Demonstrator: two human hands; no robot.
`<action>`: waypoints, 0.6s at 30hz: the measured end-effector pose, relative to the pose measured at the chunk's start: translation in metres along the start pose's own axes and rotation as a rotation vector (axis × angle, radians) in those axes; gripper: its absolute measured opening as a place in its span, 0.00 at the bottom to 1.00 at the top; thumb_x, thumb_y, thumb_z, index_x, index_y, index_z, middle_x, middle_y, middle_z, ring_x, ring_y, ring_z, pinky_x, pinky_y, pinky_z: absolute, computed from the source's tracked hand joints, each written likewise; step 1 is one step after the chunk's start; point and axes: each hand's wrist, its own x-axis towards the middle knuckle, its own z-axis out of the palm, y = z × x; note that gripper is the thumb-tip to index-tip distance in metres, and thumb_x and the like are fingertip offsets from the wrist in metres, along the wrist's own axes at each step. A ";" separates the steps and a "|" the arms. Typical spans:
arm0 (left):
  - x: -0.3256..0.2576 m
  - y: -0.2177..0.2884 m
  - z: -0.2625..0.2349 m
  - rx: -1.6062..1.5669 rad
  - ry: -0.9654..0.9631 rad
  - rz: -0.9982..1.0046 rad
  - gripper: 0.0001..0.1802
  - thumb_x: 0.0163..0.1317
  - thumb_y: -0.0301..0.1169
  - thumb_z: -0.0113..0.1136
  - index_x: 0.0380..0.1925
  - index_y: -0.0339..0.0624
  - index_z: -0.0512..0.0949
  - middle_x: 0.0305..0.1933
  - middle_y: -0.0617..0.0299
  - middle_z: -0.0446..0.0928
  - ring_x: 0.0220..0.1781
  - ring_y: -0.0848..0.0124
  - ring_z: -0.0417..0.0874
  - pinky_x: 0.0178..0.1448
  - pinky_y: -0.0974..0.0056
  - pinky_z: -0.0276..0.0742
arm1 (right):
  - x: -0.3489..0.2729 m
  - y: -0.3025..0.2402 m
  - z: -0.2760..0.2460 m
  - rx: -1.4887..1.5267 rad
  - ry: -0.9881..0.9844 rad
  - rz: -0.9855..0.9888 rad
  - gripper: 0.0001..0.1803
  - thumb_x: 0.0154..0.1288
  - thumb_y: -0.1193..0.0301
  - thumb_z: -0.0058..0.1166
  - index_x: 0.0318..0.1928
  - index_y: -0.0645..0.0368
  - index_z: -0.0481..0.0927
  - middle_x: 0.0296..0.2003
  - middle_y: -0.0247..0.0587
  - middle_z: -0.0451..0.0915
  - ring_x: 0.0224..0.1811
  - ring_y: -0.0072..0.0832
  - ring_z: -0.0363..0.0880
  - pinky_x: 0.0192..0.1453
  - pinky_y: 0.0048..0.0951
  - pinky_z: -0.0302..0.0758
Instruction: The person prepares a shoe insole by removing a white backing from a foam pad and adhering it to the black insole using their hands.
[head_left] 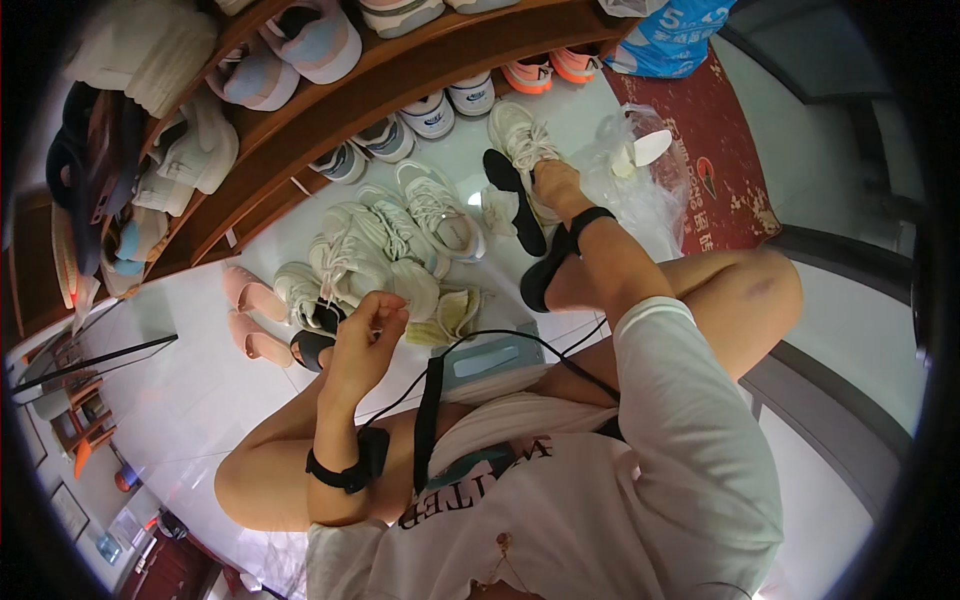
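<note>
My right hand reaches forward and grips a white lace-up sneaker at its heel opening; part of the fingers is hidden. Next to it lie a long black piece, perhaps a slipper, and a crumpled pale piece. My left hand is raised with its fingers pinched together, and whatever they hold is too small to make out. Beyond it stand several white sneakers in a cluster on the floor. A yellowish-green cloth lies near the left hand.
A curved-looking wooden shoe rack with many shoes spans the far side. Pink slippers sit at the left. Clear plastic bags, a red mat and a blue bag are at the right. A grey-blue stool shows between my legs.
</note>
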 end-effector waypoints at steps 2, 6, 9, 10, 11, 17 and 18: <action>0.000 -0.001 -0.002 -0.012 0.000 0.004 0.07 0.57 0.25 0.54 0.35 0.35 0.72 0.26 0.63 0.73 0.28 0.79 0.72 0.34 0.74 0.68 | -0.007 -0.007 0.006 -0.077 0.065 -0.030 0.11 0.52 0.71 0.48 0.36 0.58 0.78 0.41 0.43 0.77 0.45 0.36 0.75 0.44 0.37 0.73; 0.000 0.000 -0.001 0.027 0.008 0.019 0.07 0.56 0.26 0.54 0.35 0.35 0.72 0.25 0.62 0.74 0.28 0.79 0.72 0.30 0.73 0.67 | -0.015 -0.006 0.013 -0.157 0.308 -0.111 0.09 0.50 0.71 0.49 0.31 0.63 0.76 0.35 0.44 0.77 0.40 0.36 0.76 0.42 0.35 0.74; -0.002 0.000 0.001 0.058 0.011 0.009 0.07 0.56 0.26 0.54 0.35 0.36 0.72 0.25 0.63 0.74 0.28 0.79 0.73 0.27 0.73 0.66 | -0.009 0.000 0.019 -0.210 0.317 -0.235 0.09 0.51 0.72 0.49 0.30 0.66 0.75 0.34 0.45 0.77 0.40 0.37 0.76 0.41 0.34 0.75; -0.002 -0.001 0.001 0.063 0.014 0.012 0.07 0.56 0.26 0.54 0.35 0.37 0.72 0.25 0.63 0.74 0.28 0.78 0.73 0.26 0.73 0.66 | -0.011 -0.002 0.018 -0.210 0.317 -0.237 0.09 0.51 0.72 0.49 0.30 0.66 0.75 0.34 0.45 0.77 0.40 0.37 0.76 0.41 0.34 0.75; -0.002 -0.002 0.000 0.063 0.017 0.012 0.07 0.56 0.26 0.54 0.35 0.37 0.72 0.25 0.63 0.74 0.28 0.78 0.73 0.26 0.73 0.66 | -0.015 -0.004 0.017 -0.193 0.333 -0.210 0.09 0.51 0.72 0.49 0.31 0.65 0.76 0.34 0.46 0.77 0.40 0.37 0.76 0.41 0.33 0.75; -0.003 -0.005 -0.001 0.069 0.023 0.105 0.07 0.56 0.26 0.54 0.35 0.37 0.72 0.24 0.64 0.74 0.27 0.77 0.72 0.28 0.73 0.66 | 0.003 0.006 0.016 -0.100 0.182 -0.104 0.09 0.51 0.72 0.48 0.34 0.62 0.77 0.37 0.47 0.77 0.42 0.36 0.77 0.42 0.34 0.75; -0.005 -0.001 0.000 0.065 0.024 0.074 0.07 0.56 0.26 0.54 0.34 0.36 0.72 0.23 0.64 0.73 0.27 0.77 0.72 0.28 0.72 0.66 | 0.002 0.003 0.012 -0.122 0.139 -0.120 0.09 0.52 0.72 0.48 0.34 0.61 0.77 0.38 0.47 0.77 0.42 0.36 0.77 0.43 0.33 0.75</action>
